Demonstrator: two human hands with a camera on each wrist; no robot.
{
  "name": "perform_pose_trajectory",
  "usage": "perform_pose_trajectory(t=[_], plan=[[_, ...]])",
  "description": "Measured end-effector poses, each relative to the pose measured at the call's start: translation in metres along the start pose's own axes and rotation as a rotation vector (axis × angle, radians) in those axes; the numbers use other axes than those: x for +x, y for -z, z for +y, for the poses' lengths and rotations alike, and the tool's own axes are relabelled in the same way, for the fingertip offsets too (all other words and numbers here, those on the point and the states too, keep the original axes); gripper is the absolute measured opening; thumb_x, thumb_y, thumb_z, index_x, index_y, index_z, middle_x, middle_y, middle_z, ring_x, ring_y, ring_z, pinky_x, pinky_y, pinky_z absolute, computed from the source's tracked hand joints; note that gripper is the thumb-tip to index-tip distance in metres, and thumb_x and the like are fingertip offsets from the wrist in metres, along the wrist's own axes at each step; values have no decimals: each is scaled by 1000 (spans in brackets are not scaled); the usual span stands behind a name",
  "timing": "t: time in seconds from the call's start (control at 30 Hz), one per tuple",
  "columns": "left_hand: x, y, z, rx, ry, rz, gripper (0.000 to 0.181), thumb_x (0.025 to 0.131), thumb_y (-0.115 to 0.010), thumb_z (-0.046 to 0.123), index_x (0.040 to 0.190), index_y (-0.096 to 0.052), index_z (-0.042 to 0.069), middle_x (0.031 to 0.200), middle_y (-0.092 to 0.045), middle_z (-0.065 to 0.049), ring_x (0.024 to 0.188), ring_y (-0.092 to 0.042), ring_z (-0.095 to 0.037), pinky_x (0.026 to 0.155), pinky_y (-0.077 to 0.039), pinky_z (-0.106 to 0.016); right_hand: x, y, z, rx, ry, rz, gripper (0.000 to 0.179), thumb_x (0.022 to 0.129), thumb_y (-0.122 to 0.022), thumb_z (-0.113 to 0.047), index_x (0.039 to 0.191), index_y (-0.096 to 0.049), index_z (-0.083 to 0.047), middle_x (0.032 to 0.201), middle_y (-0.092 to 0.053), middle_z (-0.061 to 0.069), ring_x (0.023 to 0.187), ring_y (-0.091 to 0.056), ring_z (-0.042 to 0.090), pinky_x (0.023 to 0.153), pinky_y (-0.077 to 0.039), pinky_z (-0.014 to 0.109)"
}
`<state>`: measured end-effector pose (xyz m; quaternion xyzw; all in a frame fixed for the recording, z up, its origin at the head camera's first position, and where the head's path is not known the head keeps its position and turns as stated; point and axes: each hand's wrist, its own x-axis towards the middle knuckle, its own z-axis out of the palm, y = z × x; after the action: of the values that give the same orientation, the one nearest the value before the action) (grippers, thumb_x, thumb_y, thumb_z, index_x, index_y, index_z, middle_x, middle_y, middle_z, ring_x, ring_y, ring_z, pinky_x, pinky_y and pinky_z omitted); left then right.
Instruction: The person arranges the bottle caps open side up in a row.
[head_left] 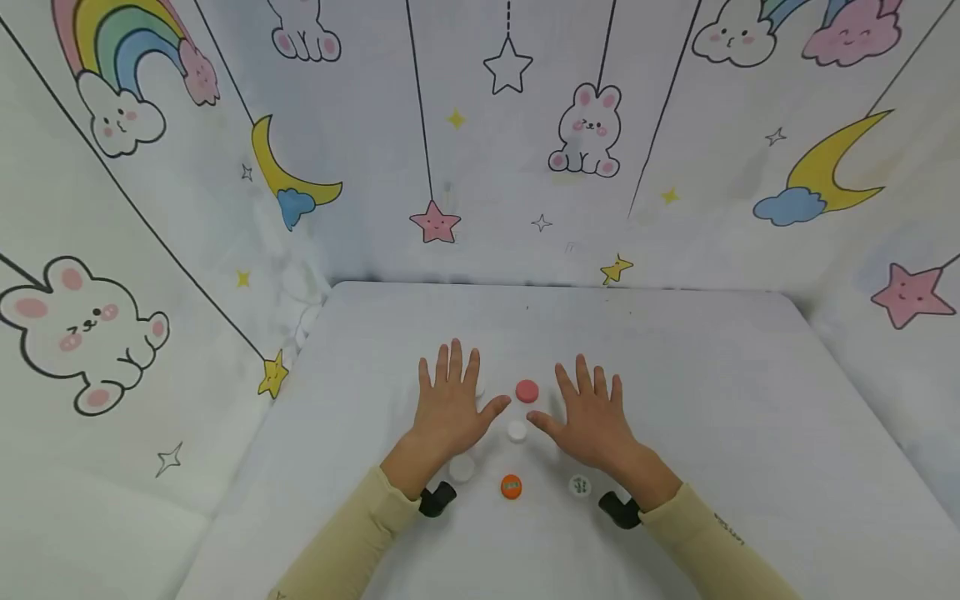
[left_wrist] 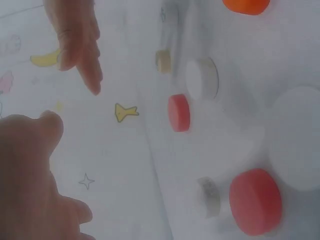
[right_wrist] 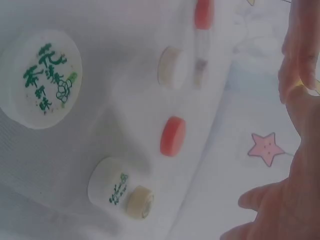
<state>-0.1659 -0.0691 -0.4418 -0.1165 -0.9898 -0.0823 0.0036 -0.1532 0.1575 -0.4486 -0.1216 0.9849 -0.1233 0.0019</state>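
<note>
My left hand (head_left: pixel 450 414) is held palm down over the table with its fingers spread, holding nothing. Opposite it, my right hand (head_left: pixel 596 423) is spread the same way, its thumb towards the left one. Between the thumbs lie a pinkish-red bottle cap (head_left: pixel 527 391) and a small white cap (head_left: pixel 517 431). Nearer the wrists are a larger white cap (head_left: pixel 462 468), an orange cap (head_left: pixel 512 487) and a white cap with green print (head_left: pixel 580 486). The left hand hides another red cap (left_wrist: pixel 256 202) from the head view; a beige cap (right_wrist: pixel 140 202) is hidden by the right.
The white-covered table (head_left: pixel 675 358) runs back to a cloth backdrop (head_left: pixel 510 167) printed with bunnies, moons and stars. Black wrist bands with cameras (head_left: pixel 437 500) sit at both cuffs, close over the near caps.
</note>
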Motion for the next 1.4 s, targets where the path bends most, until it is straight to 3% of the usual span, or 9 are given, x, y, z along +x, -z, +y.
perform_pose_trajectory(t=[0.4, 0.53, 0.67, 0.87, 0.97, 1.13, 1.27, 1.4], plan=[[-22, -9, -15, -28, -1, 26, 89, 92, -39, 70, 155, -24, 10, 161, -13, -19, 149, -8, -36, 114, -5, -60, -8, -27, -12, 37, 54, 6, 98, 84, -52, -74, 153, -31, -8, 158, -19, 24, 142, -20, 50, 110, -11, 68], [-31, -12, -20, -61, -38, 95, 81, 93, -53, 60, 152, -33, 7, 157, -26, -19, 145, -22, -36, 114, -15, -58, -12, -35, -19, 95, 126, 88, 83, 85, -68, -55, 146, -42, -5, 151, -36, 23, 136, -36, 46, 109, -25, 62], [-42, -15, -25, -118, -91, 180, 70, 90, -67, 42, 145, -44, 5, 148, -41, -18, 135, -39, -34, 110, -29, -53, -17, -40, -29, 161, 212, 160, 65, 83, -77, -35, 136, -55, -6, 135, -56, 15, 124, -52, 36, 102, -42, 52], [-57, -22, -31, -222, -121, 272, 45, 88, -72, 27, 127, -62, 5, 118, -62, -10, 106, -58, -27, 87, -49, -42, -21, -43, -45, 228, 216, 135, 49, 83, -78, -27, 128, -63, -14, 117, -67, 1, 106, -63, 18, 88, -52, 37], [-65, -28, -34, -270, -115, 296, 29, 88, -72, 24, 112, -69, 7, 96, -64, -3, 85, -59, -19, 70, -50, -33, -22, -45, -51, 246, 247, 135, 38, 84, -77, -23, 119, -68, -17, 99, -70, -6, 87, -63, 10, 74, -53, 28], [-75, -34, -40, -313, -56, 187, 22, 87, -72, 25, 104, -70, 11, 81, -58, 3, 69, -50, -10, 57, -42, -24, -21, -48, -60, 229, 284, 105, 26, 83, -77, -21, 108, -72, -17, 84, -66, -12, 73, -57, 5, 65, -48, 20], [-79, -36, -42, -335, -33, 71, 26, 87, -73, 27, 108, -70, 12, 78, -55, 6, 67, -47, -8, 57, -40, -24, -20, -51, -64, 216, 282, 53, 25, 82, -78, -20, 107, -73, -18, 83, -66, -12, 71, -55, 5, 63, -48, 20], [-81, -38, -44, -322, -24, 25, 33, 84, -77, 30, 110, -69, 11, 79, -54, 8, 70, -48, -8, 59, -42, -25, -19, -55, -69, 190, 293, 7, 27, 82, -78, -20, 108, -73, -16, 83, -67, -10, 71, -56, 5, 64, -49, 23]])
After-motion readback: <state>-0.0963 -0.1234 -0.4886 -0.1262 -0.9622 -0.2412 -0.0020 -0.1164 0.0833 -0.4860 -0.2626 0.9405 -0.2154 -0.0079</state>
